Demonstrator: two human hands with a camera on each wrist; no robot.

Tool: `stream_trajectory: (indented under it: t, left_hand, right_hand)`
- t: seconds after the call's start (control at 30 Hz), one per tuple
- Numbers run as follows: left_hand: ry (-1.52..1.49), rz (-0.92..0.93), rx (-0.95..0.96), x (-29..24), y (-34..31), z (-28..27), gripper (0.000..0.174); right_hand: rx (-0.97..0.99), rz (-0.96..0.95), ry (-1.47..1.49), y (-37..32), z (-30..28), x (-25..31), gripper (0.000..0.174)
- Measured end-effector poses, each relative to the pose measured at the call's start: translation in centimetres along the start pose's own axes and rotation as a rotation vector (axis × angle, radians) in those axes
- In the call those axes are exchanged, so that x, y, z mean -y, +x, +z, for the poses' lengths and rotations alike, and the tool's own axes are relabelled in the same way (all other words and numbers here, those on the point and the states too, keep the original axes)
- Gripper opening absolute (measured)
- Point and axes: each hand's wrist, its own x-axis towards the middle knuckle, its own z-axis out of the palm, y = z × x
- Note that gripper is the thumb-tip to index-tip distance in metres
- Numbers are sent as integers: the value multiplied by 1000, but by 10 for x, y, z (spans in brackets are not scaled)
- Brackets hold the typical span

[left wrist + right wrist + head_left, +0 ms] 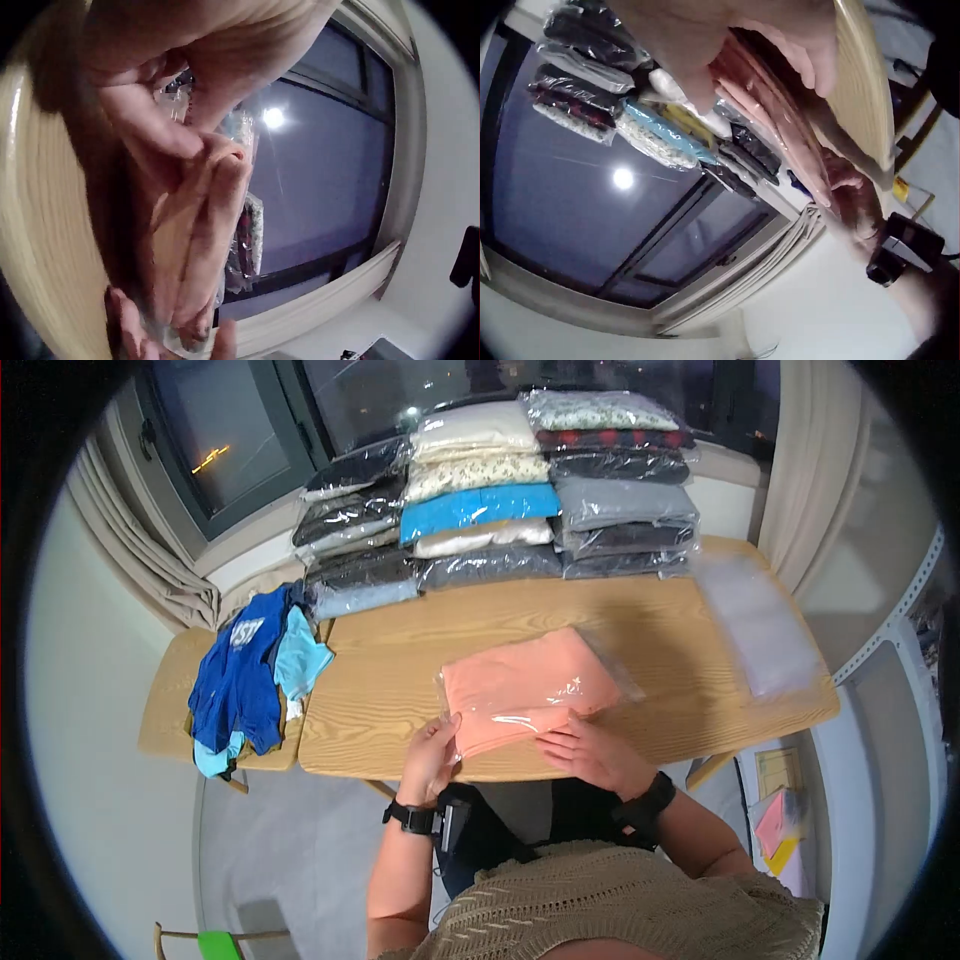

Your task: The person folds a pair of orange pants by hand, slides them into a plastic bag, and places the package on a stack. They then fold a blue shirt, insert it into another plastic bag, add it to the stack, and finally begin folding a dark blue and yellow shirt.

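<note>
A folded coral garment in a clear plastic bag (530, 685) lies near the table's front edge, its film shining in creases. My left hand (433, 748) pinches its left front corner, thumb on top. At the front edge, right of the middle, my right hand (590, 752) holds the bag between thumb and fingers. The left wrist view shows the garment's folded layers (199, 232) end-on below my left hand (161, 112). In the right wrist view, the thumb and fingers of my right hand (757, 37) lie on either side of the packet (772, 120).
Bagged folded clothes (480, 510) stand in several stacks along the window side. Loose blue clothes (240, 670) lie on the left, some over the table's edge. A pile of clear plastic bags (755, 620) lies at the right end of the wooden table (380, 670).
</note>
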Motion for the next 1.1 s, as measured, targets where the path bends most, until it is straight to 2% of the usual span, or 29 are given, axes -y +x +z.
stream_trajectory:
  t: [0.07,0.1,0.17,0.23,0.27,0.33,0.37,0.43,0.47,0.53,0.57,0.6,0.63,0.67,0.73,0.83,0.9,0.97,1.03,1.1]
  left_hand:
    - [-93,-62,108,-5,-5,-2,18]
    - [-87,-44,29,-5,-7,8,17]
    - [-79,-15,17,-2,-8,7,18]
    - [-30,23,9,5,-9,-2,20]
    - [-33,27,8,8,-8,-5,20]
    - [-51,106,-40,10,-9,-7,21]
    - [-55,103,-41,8,-12,-7,21]
    - [256,145,-281,-4,-20,-6,27]
    - [259,144,-275,-1,-16,-12,27]
    - [617,454,-430,9,-5,-24,31]
    - [616,459,-422,9,-4,-26,31]
    - [760,488,-480,4,-8,-23,30]
    - [902,516,-538,2,-8,-22,29]
    - [898,521,-532,4,-4,-25,29]
    - [1113,657,-604,11,3,-32,25]
    - [1152,716,-616,11,8,-26,21]
    - [1186,792,-644,11,7,-19,19]
    - [1230,843,-657,17,2,-22,17]
    - [1215,806,-674,14,0,-17,19]
    - [1226,747,-675,14,0,-19,22]
  right_hand:
    - [12,61,21,9,6,-4,35]
    - [-25,-1,59,17,6,-5,35]
    - [-57,-62,87,20,5,-6,36]
    - [-55,-107,-174,19,8,-8,36]
    - [-53,-105,-179,20,11,-7,36]
    - [-230,-118,-234,14,30,-5,35]
    - [-233,-116,-236,12,34,-1,35]
    - [-297,-146,-308,4,40,14,34]
    - [-299,-152,-305,-2,46,22,34]
    - [-158,-118,-347,-17,64,42,31]
    - [-158,-127,-349,-24,79,53,31]
    - [-136,-158,-394,-32,97,63,32]
    - [-114,-187,-442,-38,112,76,33]
    - [-100,-253,-472,-40,123,89,33]
    - [-13,-381,-488,-45,151,119,32]
    - [193,-457,-445,-32,185,188,26]
    - [181,-633,-406,-10,216,222,23]
    - [308,-688,-513,22,230,280,20]
    - [320,-735,-535,56,248,331,17]
    - [245,-788,-452,94,260,370,21]
